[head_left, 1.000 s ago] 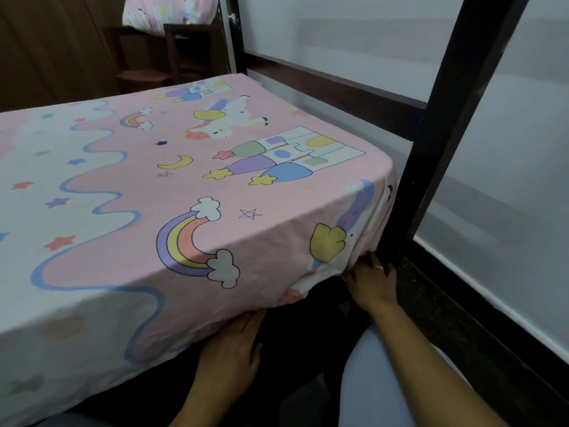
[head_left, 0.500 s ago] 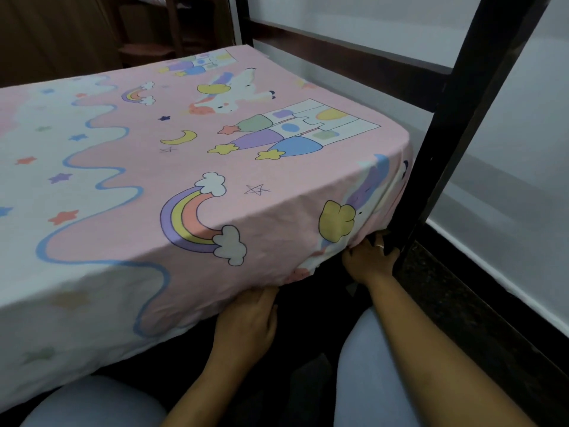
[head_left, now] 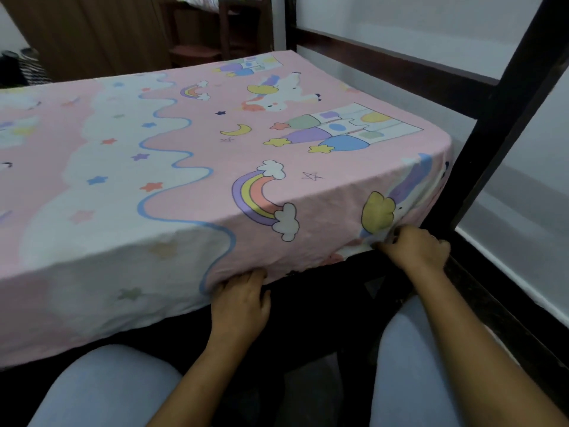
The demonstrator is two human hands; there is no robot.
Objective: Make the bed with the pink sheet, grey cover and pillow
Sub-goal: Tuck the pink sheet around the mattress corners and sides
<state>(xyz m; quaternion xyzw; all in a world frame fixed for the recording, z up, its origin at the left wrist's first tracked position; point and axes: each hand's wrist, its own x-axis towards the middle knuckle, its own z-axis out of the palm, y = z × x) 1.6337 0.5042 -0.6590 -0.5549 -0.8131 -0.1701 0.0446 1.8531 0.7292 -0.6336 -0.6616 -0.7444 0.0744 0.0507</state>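
Note:
The pink sheet, printed with rainbows, stars and a unicorn, lies spread over the mattress and hangs down its near side. My left hand is at the sheet's lower edge, fingertips tucked under the hem. Near the bed's corner my right hand pinches a bunched fold of the sheet. No grey cover or pillow is recognisable in view.
A black bed post rises just right of the corner, with a dark rail along the far side against the pale wall. A wooden chair and wardrobe stand beyond the bed. My knees are below.
My left hand has come up to the sheet's hem and slid leftward. My right hand has shifted from beside the post onto the sheet's corner fold. The view has swung left.

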